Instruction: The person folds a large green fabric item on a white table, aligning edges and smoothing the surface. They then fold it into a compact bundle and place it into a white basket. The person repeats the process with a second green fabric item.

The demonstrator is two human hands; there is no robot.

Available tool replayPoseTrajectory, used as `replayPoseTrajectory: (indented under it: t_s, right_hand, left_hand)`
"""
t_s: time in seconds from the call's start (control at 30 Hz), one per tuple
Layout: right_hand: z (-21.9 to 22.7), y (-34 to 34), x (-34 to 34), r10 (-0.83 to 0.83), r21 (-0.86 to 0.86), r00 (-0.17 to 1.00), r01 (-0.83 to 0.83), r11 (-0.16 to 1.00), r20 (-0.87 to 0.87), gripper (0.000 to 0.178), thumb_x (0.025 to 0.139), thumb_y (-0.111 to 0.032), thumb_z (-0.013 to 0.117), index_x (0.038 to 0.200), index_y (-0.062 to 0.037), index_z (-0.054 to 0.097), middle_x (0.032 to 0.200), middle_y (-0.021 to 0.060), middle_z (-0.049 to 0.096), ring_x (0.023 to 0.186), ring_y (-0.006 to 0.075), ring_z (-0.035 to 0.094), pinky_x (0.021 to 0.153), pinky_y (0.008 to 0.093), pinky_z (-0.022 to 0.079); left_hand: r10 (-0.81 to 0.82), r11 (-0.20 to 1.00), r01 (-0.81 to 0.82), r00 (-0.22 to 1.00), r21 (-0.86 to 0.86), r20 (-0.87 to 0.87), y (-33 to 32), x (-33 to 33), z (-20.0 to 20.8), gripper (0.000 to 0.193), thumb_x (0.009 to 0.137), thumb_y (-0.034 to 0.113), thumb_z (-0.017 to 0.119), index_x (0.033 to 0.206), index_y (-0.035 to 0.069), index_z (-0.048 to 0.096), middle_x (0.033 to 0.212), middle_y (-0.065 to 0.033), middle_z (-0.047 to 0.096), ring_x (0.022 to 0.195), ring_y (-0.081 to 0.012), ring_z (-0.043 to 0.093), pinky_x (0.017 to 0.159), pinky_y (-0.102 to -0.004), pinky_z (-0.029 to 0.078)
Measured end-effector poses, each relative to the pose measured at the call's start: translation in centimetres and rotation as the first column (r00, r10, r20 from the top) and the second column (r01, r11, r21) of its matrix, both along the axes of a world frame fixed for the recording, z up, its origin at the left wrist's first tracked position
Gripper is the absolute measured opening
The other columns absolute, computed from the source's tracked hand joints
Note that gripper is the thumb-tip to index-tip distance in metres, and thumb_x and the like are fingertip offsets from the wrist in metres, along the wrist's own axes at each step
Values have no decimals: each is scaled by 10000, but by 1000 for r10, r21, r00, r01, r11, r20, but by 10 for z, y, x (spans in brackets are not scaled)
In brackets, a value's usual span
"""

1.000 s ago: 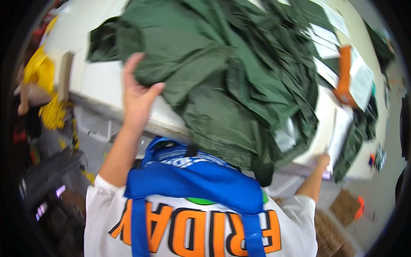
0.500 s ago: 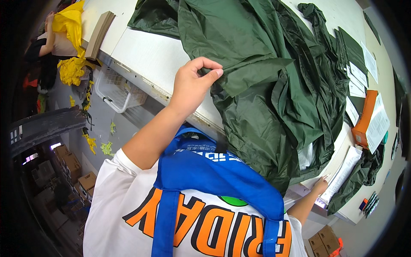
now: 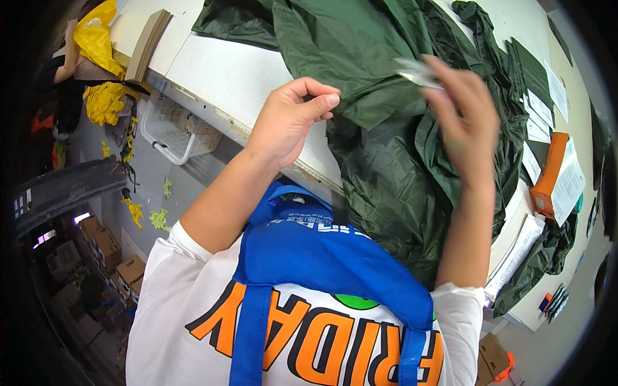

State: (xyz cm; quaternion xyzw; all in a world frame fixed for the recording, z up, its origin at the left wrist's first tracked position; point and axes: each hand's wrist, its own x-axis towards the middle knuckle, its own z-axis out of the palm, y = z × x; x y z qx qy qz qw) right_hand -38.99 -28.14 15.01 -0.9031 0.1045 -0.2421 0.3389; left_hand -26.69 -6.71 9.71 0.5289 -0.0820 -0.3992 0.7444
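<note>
A dark green garment (image 3: 380, 174) of thin, shiny, coated-looking cloth lies crumpled over the white table in front of me and hangs past its near edge. My left hand (image 3: 293, 119) is closed, thumb and forefinger pinching at the garment's left edge. Over the middle of the cloth, my right hand (image 3: 463, 116) is smeared by motion. Between its fingers is a small, pale, shiny thing (image 3: 418, 72), too blurred to name, pointing toward the left hand.
Folded cardboard strips (image 3: 148, 48) lie on the table (image 3: 228, 71) at the left. A white plastic basket (image 3: 174, 135) stands below. At the right are an orange box (image 3: 550, 174), paper sheets (image 3: 539, 116) and more green cloth. Another person handles yellow cloth (image 3: 96, 38) at the far left.
My right hand has come from the table's right edge up and left over the garment, now with the pale shiny thing. My left hand keeps its pinch, barely shifted.
</note>
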Motion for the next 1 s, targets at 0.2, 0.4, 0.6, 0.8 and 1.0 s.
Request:
replayPoseTrajectory:
  t_s: [0.2, 0.4, 0.6, 0.8, 1.0]
  right_hand:
    - [-21, 25, 25, 220, -19, 951, -230, 973, -215, 283, 777, -154, 695, 1048, -75, 682, 804, 94, 593, 736, 269, 589, 661, 358, 470]
    - [-25, 32, 22, 206, 95, 954, -189, 977, -218, 256, 784, -137, 692, 1031, -68, 689, 798, 90, 596, 714, 253, 587, 648, 344, 469]
    - [-29, 33, 23, 160, 147, 968, -133, 980, -191, 256, 783, -121, 705, 1029, -54, 678, 811, 84, 596, 709, 221, 582, 653, 315, 470]
    - [-83, -14, 6, -426, 360, 904, 409, 838, -37, 222, 835, -129, 689, 1039, -47, 656, 833, 40, 635, 722, 93, 555, 679, 246, 468]
    - [-142, -36, -1, -418, 92, 878, 448, 889, -234, 254, 825, -217, 689, 989, -24, 675, 919, 170, 658, 821, 291, 651, 741, 324, 503]
  left_hand:
    - [-14, 999, 12, 999, -38, -50, 4, 0, -6, 84, 857, 60, 658, 930, 45, 619, 947, -45, 620, 872, -127, 559, 823, -300, 470]
    - [-25, 999, 22, 997, -46, -70, 6, 4, -9, 94, 849, 67, 671, 924, 47, 618, 944, -44, 620, 863, -128, 557, 820, -299, 470]
    - [-34, 999, 35, 998, 6, -53, 6, 4, -8, 130, 837, 53, 674, 949, 37, 609, 962, -54, 616, 870, -133, 554, 823, -294, 465]
    - [-181, 913, 29, 923, 407, 339, 41, -1, -30, 577, 809, -63, 629, 1354, -8, 447, 1308, -122, 499, 1141, -142, 496, 963, -260, 411]
    - [-776, 471, 82, 512, 879, 368, 116, 11, -105, 605, 719, 98, 665, 1302, 55, 512, 1094, -303, 549, 1039, -408, 548, 904, -391, 454]
